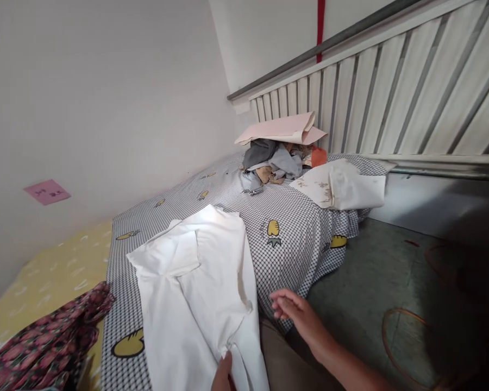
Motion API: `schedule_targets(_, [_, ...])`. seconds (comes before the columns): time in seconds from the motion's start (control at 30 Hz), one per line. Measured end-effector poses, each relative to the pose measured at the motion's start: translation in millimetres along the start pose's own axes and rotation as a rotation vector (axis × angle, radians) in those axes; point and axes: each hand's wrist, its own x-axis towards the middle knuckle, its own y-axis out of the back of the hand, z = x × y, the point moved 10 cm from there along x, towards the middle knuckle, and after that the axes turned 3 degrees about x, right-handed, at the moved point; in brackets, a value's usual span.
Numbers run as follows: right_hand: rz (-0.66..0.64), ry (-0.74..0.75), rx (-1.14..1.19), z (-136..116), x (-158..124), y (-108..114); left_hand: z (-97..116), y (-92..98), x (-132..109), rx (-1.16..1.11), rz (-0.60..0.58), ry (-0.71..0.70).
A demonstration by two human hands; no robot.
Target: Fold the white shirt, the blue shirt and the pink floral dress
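A white garment (199, 293) lies spread on a bed covered by a black-and-white checked sheet (285, 217) with yellow prints. My left hand (224, 374) shows only partly at the bottom edge and touches or pinches the garment's lower part; its grip is not clear. My right hand (295, 312) hovers just right of the garment near the bed's edge, fingers loosely curled and apart, holding nothing.
A pile of grey and tan clothes (271, 163) under pink paper sheets (283, 130) sits at the far end by a slatted headboard (391, 92). A stained white cloth (342, 184) lies nearby. A dark floral fabric (44, 342) is at the left. A green floor (375, 288) is at the right.
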Motion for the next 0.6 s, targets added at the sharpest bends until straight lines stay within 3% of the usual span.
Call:
schedule_targets(0.07, [0.064, -0.005, -0.023, 3.5, 3.9, 12.2, -14.2, -1.6, -9.1, -0.085, 0.024, 0.119])
schedule_targets(0.13, [0.023, 0.01, -0.051, 2.1, 4.4, 7.7, -17.2, -9.3, -16.4, -0.122, 0.001, 0.101])
schedule_targets(0.27, [-0.089, 0.024, -0.136, 6.1, 6.5, -21.5, -0.6, -16.3, -23.1, -0.058, -0.034, -0.13])
schedule_targets(0.37, [-0.138, 0.038, -0.224, 8.7, 14.3, -43.5, 17.3, -25.1, -32.6, 0.17, -0.101, -0.372])
schedule_targets(0.43, [-0.114, 0.069, -0.217, 0.9, 20.6, -47.5, 18.0, -34.4, -43.6, 0.358, -0.132, -0.512])
schedule_targets(0.5, [-0.038, 0.054, -0.084, -9.5, 26.1, -38.1, 4.1, -42.9, -52.9, 0.518, -0.13, -0.567])
schedule_targets(0.6, [0.125, -0.004, 0.19, -24.9, 30.5, -3.9, -23.8, -63.6, -66.7, 0.685, -0.179, -0.643])
